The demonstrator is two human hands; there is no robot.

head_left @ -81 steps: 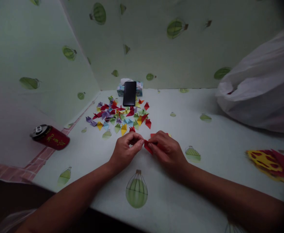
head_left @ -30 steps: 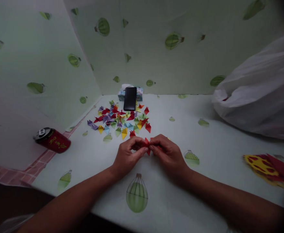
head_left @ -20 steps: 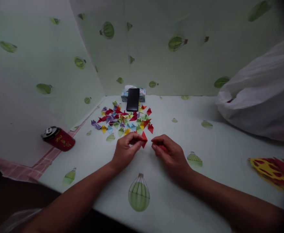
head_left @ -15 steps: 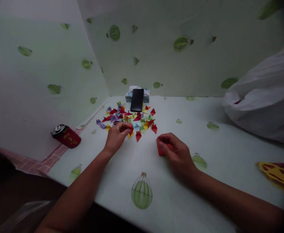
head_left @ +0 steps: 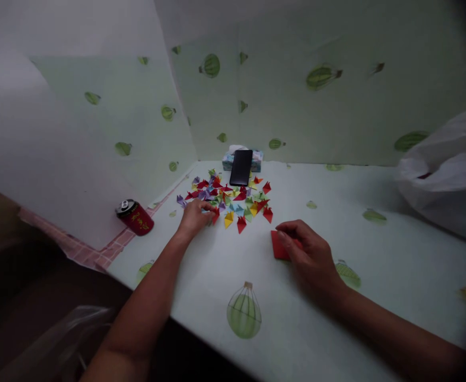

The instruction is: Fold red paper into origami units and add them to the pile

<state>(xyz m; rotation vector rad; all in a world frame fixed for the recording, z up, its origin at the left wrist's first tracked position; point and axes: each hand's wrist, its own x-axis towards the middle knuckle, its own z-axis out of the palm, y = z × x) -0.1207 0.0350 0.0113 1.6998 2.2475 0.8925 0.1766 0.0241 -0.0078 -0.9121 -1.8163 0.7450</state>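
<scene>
My left hand [head_left: 195, 216] reaches to the near left edge of a pile of small folded paper pieces [head_left: 233, 199] in red, yellow, green, blue and purple. Its fingers are curled and pinch a red folded piece [head_left: 216, 216] at the pile's edge. My right hand [head_left: 310, 254] rests on the table to the right. Its thumb and fingertips are closed on a flat red paper square [head_left: 277, 246]. Another loose red folded piece [head_left: 241, 224] lies between the hands.
A black phone [head_left: 241, 167] leans on a tissue box [head_left: 257, 157] behind the pile. A red can [head_left: 135, 216] lies tilted at the left near the table edge. A white plastic bag [head_left: 448, 180] fills the right side. Balloon-printed panels wall in the back and left.
Both hands held one red piece together, then parted. My left hand carried the folded piece left to the pile. My right hand dropped onto the red paper square. The view swung left.
</scene>
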